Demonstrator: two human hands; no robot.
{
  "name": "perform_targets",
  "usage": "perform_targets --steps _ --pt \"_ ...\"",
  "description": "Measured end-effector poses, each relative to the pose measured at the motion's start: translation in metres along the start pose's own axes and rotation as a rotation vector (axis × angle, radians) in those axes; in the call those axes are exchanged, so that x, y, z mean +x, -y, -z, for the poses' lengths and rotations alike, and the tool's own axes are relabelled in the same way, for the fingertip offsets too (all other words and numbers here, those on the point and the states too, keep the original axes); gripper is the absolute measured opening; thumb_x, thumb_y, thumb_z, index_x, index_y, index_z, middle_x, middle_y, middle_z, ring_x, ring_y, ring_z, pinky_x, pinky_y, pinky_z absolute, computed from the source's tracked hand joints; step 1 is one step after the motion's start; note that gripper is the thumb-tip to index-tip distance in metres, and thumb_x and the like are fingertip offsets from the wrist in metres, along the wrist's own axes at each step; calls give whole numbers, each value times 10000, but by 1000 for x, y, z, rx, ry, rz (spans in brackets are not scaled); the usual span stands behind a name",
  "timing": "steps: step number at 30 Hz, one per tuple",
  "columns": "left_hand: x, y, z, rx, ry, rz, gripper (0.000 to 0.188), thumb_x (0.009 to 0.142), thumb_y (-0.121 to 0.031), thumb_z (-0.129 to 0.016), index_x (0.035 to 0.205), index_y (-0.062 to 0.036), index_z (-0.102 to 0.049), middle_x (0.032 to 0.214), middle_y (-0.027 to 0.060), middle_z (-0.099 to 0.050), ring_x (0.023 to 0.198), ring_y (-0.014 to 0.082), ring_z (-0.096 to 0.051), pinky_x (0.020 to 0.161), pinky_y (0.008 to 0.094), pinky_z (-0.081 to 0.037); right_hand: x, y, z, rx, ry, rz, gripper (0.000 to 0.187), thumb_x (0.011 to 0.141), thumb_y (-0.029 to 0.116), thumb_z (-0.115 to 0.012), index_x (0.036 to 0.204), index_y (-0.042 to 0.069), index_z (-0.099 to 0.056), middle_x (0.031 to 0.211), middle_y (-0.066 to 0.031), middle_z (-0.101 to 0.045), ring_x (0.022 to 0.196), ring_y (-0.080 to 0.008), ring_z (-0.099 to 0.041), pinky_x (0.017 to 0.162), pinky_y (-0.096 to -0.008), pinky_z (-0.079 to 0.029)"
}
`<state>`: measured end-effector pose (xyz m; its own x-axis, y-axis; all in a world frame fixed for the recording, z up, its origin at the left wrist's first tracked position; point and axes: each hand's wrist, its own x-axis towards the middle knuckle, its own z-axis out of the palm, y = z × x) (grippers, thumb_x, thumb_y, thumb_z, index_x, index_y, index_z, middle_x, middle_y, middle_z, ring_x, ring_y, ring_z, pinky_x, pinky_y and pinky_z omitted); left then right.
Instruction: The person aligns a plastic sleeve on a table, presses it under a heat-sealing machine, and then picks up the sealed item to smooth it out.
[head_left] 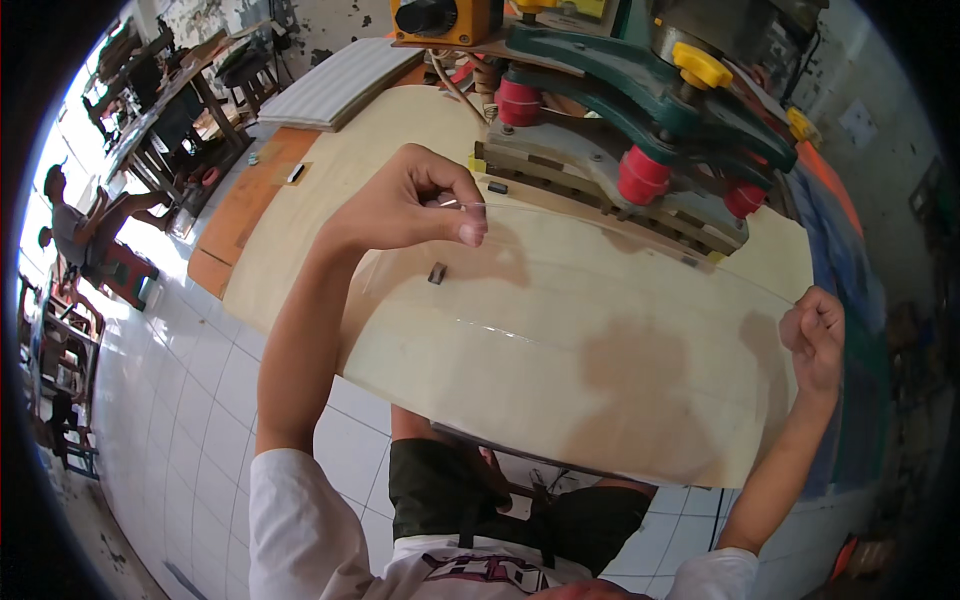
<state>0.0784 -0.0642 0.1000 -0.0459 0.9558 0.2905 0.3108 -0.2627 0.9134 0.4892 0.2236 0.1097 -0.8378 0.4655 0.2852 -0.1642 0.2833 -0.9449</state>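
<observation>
A large clear plastic sheet [500, 331] is stretched between my two hands above the pale tabletop, showing mostly as faint edges and a glint. My left hand [425, 200] pinches its far left corner between thumb and fingers, just in front of the press. At the right, my right hand [815, 340] is closed on the sheet's other far corner. The sheet's far edge runs along the front of a press [620, 150] with dark green arms, red cylinders and a metal bar. Whether the sheet touches that bar, I cannot tell.
On the pale board tabletop [290, 250] lie a small dark block [437, 273] and another dark piece [497, 187]. Stacked white foam-like sheets [340, 85] sit at the back left. An orange-yellow control box [440, 20] stands behind. Far left, a person [90, 220] sits by workbenches.
</observation>
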Motion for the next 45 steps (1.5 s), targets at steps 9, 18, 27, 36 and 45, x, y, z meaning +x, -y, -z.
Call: perform_targets --steps 9,18,27,36,45 --pt "-2 6 9 -66 7 -8 263 756 -197 -854 815 5 -696 765 38 -692 691 78 -622 641 222 -487 -1 12 -17 124 0 -46 394 908 435 -685 779 138 -461 485 108 -312 388 -2 -243 420 -236 -179" --pt "-2 6 7 -54 -33 1 239 777 -193 -832 802 -1 -693 760 33 -682 687 70 -603 616 221 -466 3 7 -22 167 -86 -93 365 925 397 -669 779 139 -456 492 104 -282 397 -20 -247 440 -230 -191" --pt "-3 8 11 -17 -100 -5 184 788 -152 -795 776 -5 -685 752 35 -668 679 62 -574 596 223 -435 1 8 -25 151 -89 -81 303 925 312 -653 782 103 -486 523 83 -323 444 -25 -277 455 -232 -208" --pt "-7 16 9 -11 -290 50 192 726 -117 -761 860 5 -698 669 -51 -502 620 36 -435 568 207 -364 2 14 -27 133 -52 -69 206 883 214 -637 796 42 -564 575 56 -403 485 -25 -294 465 -229 -208" --pt "-6 28 15 34 -340 14 236 718 -176 -769 848 7 -695 662 -53 -475 621 39 -393 558 220 -280 -2 24 -27 118 -34 -79 186 831 198 -656 850 13 -642 617 58 -462 517 -11 -318 474 -220 -211"
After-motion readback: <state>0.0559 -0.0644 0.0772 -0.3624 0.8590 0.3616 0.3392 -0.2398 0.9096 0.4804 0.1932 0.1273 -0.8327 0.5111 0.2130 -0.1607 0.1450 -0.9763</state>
